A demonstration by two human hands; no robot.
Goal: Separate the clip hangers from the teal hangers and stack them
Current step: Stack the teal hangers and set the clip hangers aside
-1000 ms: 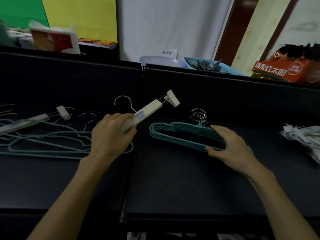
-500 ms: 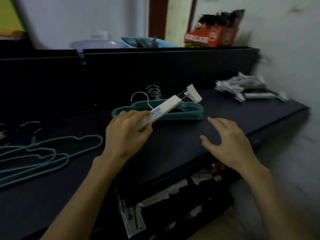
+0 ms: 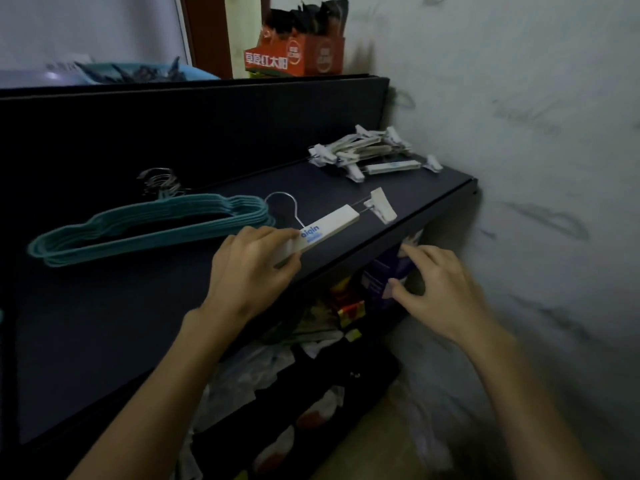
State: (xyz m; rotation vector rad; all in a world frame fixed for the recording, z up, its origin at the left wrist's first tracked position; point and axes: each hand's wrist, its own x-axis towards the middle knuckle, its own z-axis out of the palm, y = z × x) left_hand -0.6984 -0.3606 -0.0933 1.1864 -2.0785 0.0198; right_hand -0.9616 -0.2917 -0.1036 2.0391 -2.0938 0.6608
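Observation:
My left hand (image 3: 252, 271) grips a white clip hanger (image 3: 332, 225) by its left end and holds it just above the dark table (image 3: 104, 341), with its metal hook up and its right clip pointing toward the wall. To its left lies a neat stack of teal hangers (image 3: 149, 225). A pile of white clip hangers (image 3: 372, 152) rests at the far right corner of the table. My right hand (image 3: 436, 292) hovers past the table's front edge, fingers relaxed, holding nothing.
A dark partition (image 3: 194, 133) rises behind the table. On top of it stand an orange box (image 3: 294, 57) and a blue basket (image 3: 149, 72). A grey wall (image 3: 536, 168) closes the right side. Bags and packets (image 3: 311, 327) fill the space under the table.
The view has swung right, and my left hand has carried the clip hanger right past the teal stack. My right hand has left the teal stack and moved off the table edge.

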